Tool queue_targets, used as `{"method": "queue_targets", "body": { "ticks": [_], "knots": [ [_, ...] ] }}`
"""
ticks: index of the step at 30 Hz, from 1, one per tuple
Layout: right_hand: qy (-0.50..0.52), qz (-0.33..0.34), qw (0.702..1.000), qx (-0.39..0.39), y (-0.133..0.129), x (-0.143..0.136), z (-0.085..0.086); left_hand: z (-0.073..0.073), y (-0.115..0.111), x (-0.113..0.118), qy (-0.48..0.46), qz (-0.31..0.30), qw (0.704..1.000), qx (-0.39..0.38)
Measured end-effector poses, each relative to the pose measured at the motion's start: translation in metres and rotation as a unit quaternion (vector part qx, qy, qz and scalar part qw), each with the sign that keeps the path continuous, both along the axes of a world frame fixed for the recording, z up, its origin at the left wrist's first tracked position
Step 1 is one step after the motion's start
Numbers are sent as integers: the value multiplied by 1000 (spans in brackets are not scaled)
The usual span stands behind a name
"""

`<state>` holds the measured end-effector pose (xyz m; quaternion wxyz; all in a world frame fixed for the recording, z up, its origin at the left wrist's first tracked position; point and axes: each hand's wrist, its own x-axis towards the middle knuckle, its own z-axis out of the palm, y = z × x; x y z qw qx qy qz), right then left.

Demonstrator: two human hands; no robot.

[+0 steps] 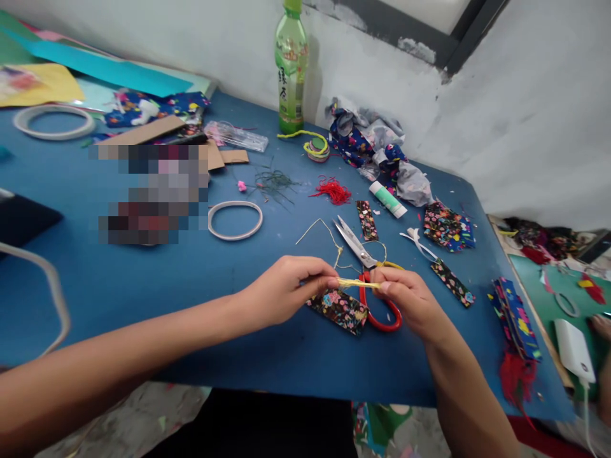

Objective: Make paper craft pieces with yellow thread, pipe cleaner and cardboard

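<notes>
So, a small bundle of yellow thread [356, 284] is being held pretty much level between two hands, just above the blue table [267, 359]. One end is pinched by the left hand [292, 286], thumb and fingertips closed on it, and the other end is gripped the same way by the right hand [405, 296]. Looks like it's being kept fairly straight, too.

Right under all that, a pair of scissors [353, 243] is laid with the blades aimed away from the person, and part of the red handle is covered by the right hand. Whether the handle is actually touched can't really be told from this angle. A dark floral strip [341, 313] is partly hidden below the left fingers, and a thin loose strand [321, 221] is strewn just past them.

Farther back, a smaller floral piece [366, 219] is set near the blade tips, with a glue stick [387, 199] and a clump of red thread [333, 191] close by. A green bottle [292, 76] is stood upright against the wall, and a white ring [235, 221] is laid flat off to the left.
</notes>
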<state>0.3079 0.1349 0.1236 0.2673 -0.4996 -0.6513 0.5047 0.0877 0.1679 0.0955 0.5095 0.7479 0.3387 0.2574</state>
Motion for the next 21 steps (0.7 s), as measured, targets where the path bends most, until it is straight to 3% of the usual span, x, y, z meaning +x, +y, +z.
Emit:
{"method": "queue_targets", "body": {
  "ticks": [11, 16, 19, 21],
  "knots": [
    [169, -134, 976, -34, 1, -11, 6, 12, 3, -2, 51, -13, 998, 42],
    [222, -209, 952, 24, 3, -13, 26, 15, 9, -6, 73, -2, 994, 80],
    [243, -311, 914, 95, 2, 4, 42, 8, 22, -12, 131, 49, 983, 122],
    [248, -341, 897, 135, 2, 16, 48, 2, 33, -15, 153, 85, 973, 152]
  ]
}}
